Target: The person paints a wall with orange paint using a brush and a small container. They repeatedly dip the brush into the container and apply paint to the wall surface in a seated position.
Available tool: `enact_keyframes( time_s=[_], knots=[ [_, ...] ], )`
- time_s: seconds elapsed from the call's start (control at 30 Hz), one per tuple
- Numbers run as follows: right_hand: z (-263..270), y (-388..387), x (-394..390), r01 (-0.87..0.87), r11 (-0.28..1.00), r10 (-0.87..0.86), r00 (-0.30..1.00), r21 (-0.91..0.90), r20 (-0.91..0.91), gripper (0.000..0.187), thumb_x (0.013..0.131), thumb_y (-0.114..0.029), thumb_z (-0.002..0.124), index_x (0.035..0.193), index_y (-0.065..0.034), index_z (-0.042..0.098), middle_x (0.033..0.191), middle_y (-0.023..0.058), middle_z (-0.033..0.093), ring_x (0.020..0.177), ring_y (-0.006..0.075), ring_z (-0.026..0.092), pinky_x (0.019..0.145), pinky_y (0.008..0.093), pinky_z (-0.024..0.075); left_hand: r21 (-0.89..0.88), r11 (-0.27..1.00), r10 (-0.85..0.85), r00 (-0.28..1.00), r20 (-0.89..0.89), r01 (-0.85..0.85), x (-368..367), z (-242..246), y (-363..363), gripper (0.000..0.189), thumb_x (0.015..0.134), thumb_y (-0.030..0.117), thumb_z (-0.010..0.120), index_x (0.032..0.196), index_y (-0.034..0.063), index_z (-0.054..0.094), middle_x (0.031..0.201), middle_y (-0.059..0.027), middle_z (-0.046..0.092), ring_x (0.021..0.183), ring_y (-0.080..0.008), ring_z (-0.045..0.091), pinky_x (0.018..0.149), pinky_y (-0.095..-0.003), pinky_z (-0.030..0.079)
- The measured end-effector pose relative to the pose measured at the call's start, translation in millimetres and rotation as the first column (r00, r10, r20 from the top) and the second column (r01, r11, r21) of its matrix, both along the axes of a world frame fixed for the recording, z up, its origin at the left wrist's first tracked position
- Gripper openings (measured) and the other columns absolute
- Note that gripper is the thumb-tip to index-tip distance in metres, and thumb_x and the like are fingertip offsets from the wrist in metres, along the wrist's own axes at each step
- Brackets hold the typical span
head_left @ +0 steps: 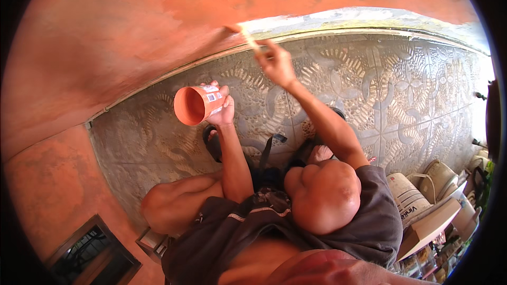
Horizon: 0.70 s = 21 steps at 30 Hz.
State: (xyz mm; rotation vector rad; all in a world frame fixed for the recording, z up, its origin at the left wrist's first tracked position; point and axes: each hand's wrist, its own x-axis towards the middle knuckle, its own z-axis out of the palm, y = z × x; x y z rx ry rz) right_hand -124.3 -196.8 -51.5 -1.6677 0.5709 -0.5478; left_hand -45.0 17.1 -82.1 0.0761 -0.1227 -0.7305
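My left hand (222, 105) is closed around an orange-coated plastic cup (205, 101) with labels on its side; the cup tilts with its mouth toward the left. My right hand (276, 62) grips the pale handle of a paintbrush (248, 38), which is blurred. The brush head is against or very close to the lower part of the orange wall (158, 19), at the border with a white and yellowish strip (336, 19) that runs along the wall's foot to the right. Whether the bristles touch the wall cannot be told.
Patterned paving tiles (380, 87) cover the floor beneath my sandalled feet. At right stand a white bucket (410, 196), another bucket (437, 180) and a cardboard box (429, 225). A dark-framed window or mirror (93, 249) is at lower left. A narrow ledge (190, 64) edges the wall.
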Motion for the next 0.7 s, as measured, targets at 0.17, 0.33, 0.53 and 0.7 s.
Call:
enact_keyframes(
  time_s=[0.17,0.33,0.53,0.7],
  knots=[
    [-36.5,-65.4,-81.9,0.549,0.803,-0.573,0.818,0.231,0.050,0.035,0.097,-0.015,0.064,0.126,-0.0031,0.049,0.082,0.0161,0.070,0.055,0.0111,0.059,0.043,0.0279,0.0448,-0.017,1.000,0.004,1.000,-0.009,-0.004,1.7,1.9,-2.0,0.048,0.092,0.046,0.056,0.131,0.0170,0.060,0.126,-0.0115,0.053,0.102,-0.0314,0.052,0.059,-0.0334,0.053],
    [-37.5,-100.5,-112.6,0.730,0.650,-0.754,0.655,0.210,0.057,0.030,0.096,-0.009,0.062,0.121,-0.0063,0.045,0.083,0.0092,0.061,0.050,0.0079,0.049,0.037,0.0225,0.0376,0.002,0.999,-0.038,0.998,-0.052,0.038,-6.8,-8.0,-12.2,0.048,0.091,0.045,0.057,0.131,0.0177,0.060,0.127,-0.0117,0.053,0.102,-0.0310,0.052,0.059,-0.0337,0.053],
    [3.8,3.1,-18.9,0.085,0.996,-0.085,0.996,0.013,-0.037,0.028,0.088,-0.004,0.063,0.116,-0.0080,0.061,0.086,0.0237,0.071,0.075,0.0406,0.071,0.066,0.0493,0.0566,0.031,0.999,-0.028,0.999,-0.033,0.029,-6.6,-18.3,-13.6,0.052,0.089,0.048,0.059,0.131,0.0174,0.060,0.129,-0.0117,0.052,0.105,-0.0318,0.051,0.061,-0.0325,0.051],
    [5.1,6.0,16.4,-0.154,0.987,0.154,0.988,-0.039,-0.006,0.036,0.090,-0.010,0.067,0.125,-0.0063,0.061,0.073,0.0203,0.069,0.067,0.0298,0.072,0.064,0.0429,0.0545,0.070,0.998,0.000,1.000,-0.014,0.001,-2.7,-14.1,-13.0,0.054,0.089,0.050,0.060,0.132,0.0175,0.059,0.130,-0.0105,0.052,0.103,-0.0329,0.052,0.059,-0.0327,0.050]
  ],
)
